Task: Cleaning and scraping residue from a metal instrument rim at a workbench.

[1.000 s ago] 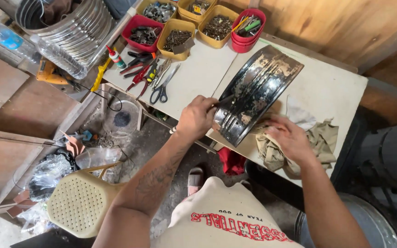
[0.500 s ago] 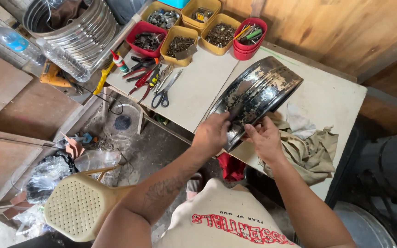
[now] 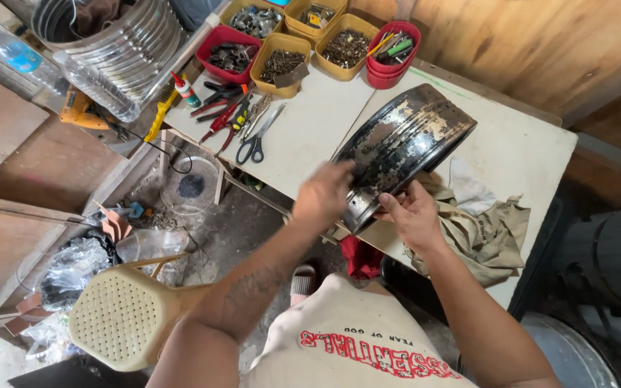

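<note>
The left hand (image 3: pixel 323 195) grips the near rim of a worn black metal wheel rim (image 3: pixel 402 147), and the right hand (image 3: pixel 412 213) clasps the same end from the other side. The rim stands tilted at the tabletop's (image 3: pixel 310 129) front edge, a khaki rag (image 3: pixel 489 231) just beside it; 5 parts trays (image 3: pixel 282 65) line the far edge.

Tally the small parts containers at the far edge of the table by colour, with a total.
Yellow bins: 4, at and.
Red bins: 1.
Red round tubs: 1.
Total: 6 containers, all beyond the metal wheel rim that the left hand and right hand grip.
</note>
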